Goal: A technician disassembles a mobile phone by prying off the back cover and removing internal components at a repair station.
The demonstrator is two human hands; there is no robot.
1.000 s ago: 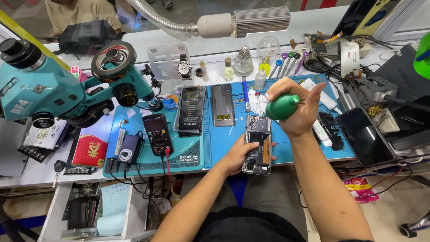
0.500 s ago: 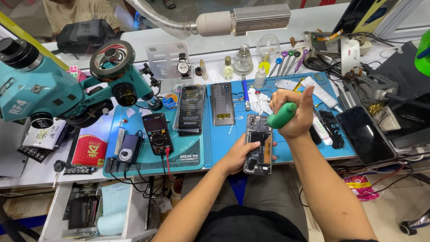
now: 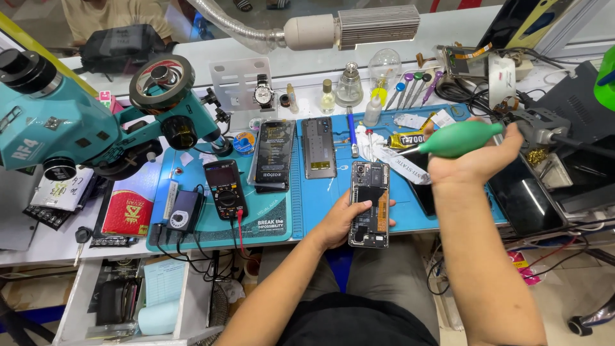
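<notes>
An opened phone (image 3: 369, 203) with its back cover off lies on the blue work mat (image 3: 320, 198), its boards and flex cable showing. My left hand (image 3: 339, 223) grips the phone along its left edge and holds it near the mat's front edge. My right hand (image 3: 477, 160) is raised to the right of the phone and is closed around a green rubber air blower (image 3: 458, 139), whose thin nozzle points left toward the phone's top.
A teal microscope (image 3: 77, 128) stands at the left. On the mat lie a dark phone (image 3: 274, 155), a grey back cover (image 3: 319, 147), a multimeter (image 3: 225, 189) and a glue tube (image 3: 410, 139). A black screen panel (image 3: 525, 198), bottles, screwdrivers and cables crowd the back and right.
My right hand has moved right and up with the green blower, turning it from over the phone to a sideways position. My left hand still holds the opened phone.
</notes>
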